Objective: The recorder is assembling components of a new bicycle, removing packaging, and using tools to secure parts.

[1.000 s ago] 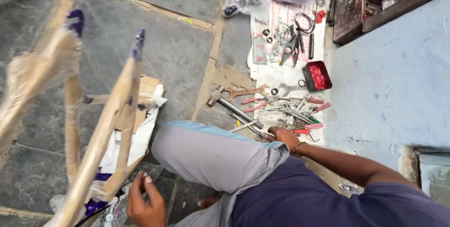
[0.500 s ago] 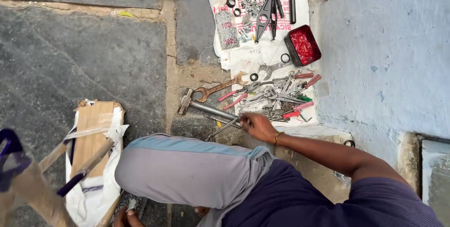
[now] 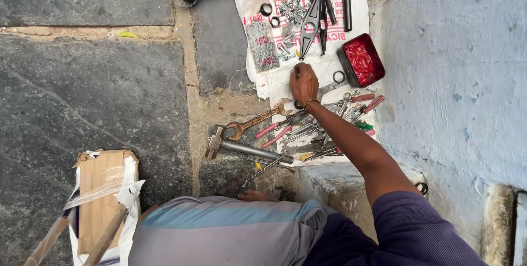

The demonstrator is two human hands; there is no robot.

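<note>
My right hand reaches forward onto a white printed sheet spread on the stone floor. Its fingers are bunched with the tips down on the sheet, beside a small cluster of bolts. Whether they pinch anything is hidden. Just right of the hand lie a metal ring and a red tray. Black-handled pliers lie beyond the fingers. My left hand is out of view. My grey-trousered knee fills the bottom of the view.
A heap of hand tools with red handles lies under my forearm, with a rusty wrench and a hammer to its left. A cardboard-wrapped package stands at the bottom left. A blue wall runs along the right.
My right hand has moved from the heap of tools forward to the white sheet near the bolts. The view has shifted, and my left hand and the wrapped frame have dropped out of it.
</note>
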